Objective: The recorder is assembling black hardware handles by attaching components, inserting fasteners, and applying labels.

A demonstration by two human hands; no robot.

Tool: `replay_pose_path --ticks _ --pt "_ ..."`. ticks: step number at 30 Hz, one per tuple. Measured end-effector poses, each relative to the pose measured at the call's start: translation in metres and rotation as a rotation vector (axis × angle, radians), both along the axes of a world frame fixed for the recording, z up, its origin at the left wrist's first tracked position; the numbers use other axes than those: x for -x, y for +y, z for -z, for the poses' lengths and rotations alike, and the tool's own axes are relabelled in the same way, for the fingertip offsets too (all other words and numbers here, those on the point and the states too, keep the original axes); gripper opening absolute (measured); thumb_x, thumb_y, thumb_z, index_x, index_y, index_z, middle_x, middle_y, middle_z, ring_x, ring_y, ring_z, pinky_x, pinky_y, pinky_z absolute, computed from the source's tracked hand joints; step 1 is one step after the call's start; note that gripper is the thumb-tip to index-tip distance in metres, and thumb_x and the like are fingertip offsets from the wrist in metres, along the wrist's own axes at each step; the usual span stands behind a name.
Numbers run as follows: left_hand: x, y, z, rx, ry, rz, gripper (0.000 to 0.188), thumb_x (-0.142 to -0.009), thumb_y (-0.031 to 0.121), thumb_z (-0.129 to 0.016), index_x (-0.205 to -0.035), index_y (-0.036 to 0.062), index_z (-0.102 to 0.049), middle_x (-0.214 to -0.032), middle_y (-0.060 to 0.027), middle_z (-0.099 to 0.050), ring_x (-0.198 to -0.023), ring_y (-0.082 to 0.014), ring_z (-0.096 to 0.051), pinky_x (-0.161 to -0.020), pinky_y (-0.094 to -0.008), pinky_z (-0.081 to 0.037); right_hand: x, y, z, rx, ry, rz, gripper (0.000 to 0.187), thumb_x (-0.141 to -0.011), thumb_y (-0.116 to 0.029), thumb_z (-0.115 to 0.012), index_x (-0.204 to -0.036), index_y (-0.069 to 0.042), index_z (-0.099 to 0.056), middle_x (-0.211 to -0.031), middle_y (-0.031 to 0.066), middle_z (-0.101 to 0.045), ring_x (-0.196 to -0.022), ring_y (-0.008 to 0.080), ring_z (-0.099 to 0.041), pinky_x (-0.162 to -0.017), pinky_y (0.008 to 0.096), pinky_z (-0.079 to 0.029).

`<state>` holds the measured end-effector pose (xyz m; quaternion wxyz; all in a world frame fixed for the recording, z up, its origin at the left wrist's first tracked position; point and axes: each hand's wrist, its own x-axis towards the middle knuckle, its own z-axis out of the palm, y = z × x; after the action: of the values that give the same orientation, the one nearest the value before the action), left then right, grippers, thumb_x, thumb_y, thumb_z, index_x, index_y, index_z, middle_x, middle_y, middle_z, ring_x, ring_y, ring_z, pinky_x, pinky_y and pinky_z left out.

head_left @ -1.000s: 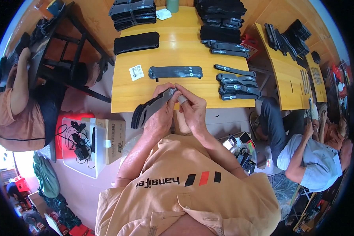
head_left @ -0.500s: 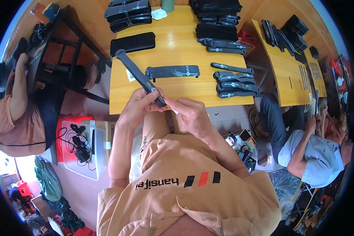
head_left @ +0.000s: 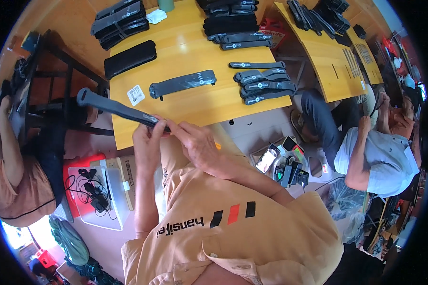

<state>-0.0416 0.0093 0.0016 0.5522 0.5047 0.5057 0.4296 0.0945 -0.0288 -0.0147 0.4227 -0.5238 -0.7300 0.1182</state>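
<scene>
A long dark grey strap with a rounded far end slants out to the left, just off the table's front edge. My left hand is closed round its near part, thumb on top. My right hand pinches at the strap's near end, close against the left fingertips; what lies under those fingers is hidden. On the yellow table beyond my hands rests a flat bundle of grey straps with white print. A white label lies left of that bundle.
Stacks of black straps and a dark flat pile occupy the table's left side. Several grey strap bundles lie at its right. A clear bin with cables stands at lower left. Other people sit left and right.
The strap has swung from a steep slant to a flatter one, its far end now further left and lower. Both hands have shifted left in the picture, as the whole view has turned.
</scene>
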Motion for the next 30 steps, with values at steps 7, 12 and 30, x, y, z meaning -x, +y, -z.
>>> replay_pose_path --ticks 7,12,30 --pt "-0.004 -0.001 -0.013 0.134 -0.235 0.017 0.019 -0.090 0.015 -0.051 -0.093 -0.0035 -0.056 -0.077 -0.0095 -0.061 -0.071 -0.0129 -0.061 -0.063 -0.0243 -0.048 -0.009 -0.001 -0.010 0.013 0.111 -0.044 0.040 -0.070 0.005 -0.055 -0.110 -0.002 -0.055 -0.076 0.0096 -0.054 -0.066 0.0258 -0.057 -0.055 0.0339 -0.047" --pt "0.010 0.004 -0.007 0.317 -0.486 0.177 0.026 -0.092 0.023 -0.048 -0.094 -0.0018 -0.055 -0.079 -0.0107 -0.063 -0.067 -0.0156 -0.062 -0.062 -0.0222 -0.050 -0.014 -0.002 -0.027 0.012 0.147 -0.131 0.039 -0.070 0.007 -0.056 -0.107 -0.002 -0.057 -0.071 0.0097 -0.053 -0.062 0.0254 -0.056 -0.052 0.0332 -0.045" --pt "0.011 -0.027 -0.001 0.091 0.217 0.047 0.025 -0.089 0.019 -0.055 -0.073 0.0000 -0.058 -0.058 -0.0018 -0.056 -0.047 -0.0055 -0.050 -0.044 -0.0172 -0.039 0.004 -0.011 -0.001 0.350 0.459 -0.159 0.018 -0.067 0.005 -0.049 -0.081 -0.001 -0.059 -0.073 0.0169 -0.058 -0.072 0.0358 -0.056 -0.064 0.0425 -0.043"
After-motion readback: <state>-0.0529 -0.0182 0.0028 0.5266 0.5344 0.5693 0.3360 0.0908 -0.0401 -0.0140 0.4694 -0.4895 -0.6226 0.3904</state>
